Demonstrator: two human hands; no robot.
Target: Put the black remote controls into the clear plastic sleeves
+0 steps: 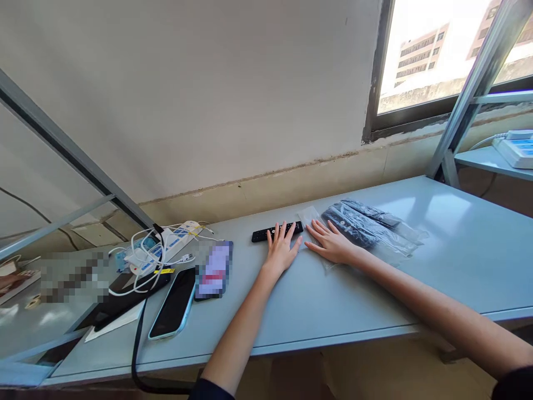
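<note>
On the light blue table (333, 311), a black remote control (261, 235) lies crosswise near the wall. My left hand (282, 250) rests with spread fingers over the remote's middle and right part, not closed around it. Just to the right, my right hand (330, 242) lies flat with its fingers apart, at the left edge of a clear plastic bag (406, 244). Dark folded contents (353, 219) fill that bag. Part of the bag is hidden under my right hand and forearm.
Left of my arms lie a phone in a light blue case (175, 303) and another phone with a lit screen (214, 272). Behind them is a white power strip (181, 239) with tangled white cables. A metal frame post (474, 89) stands at the right, near the window.
</note>
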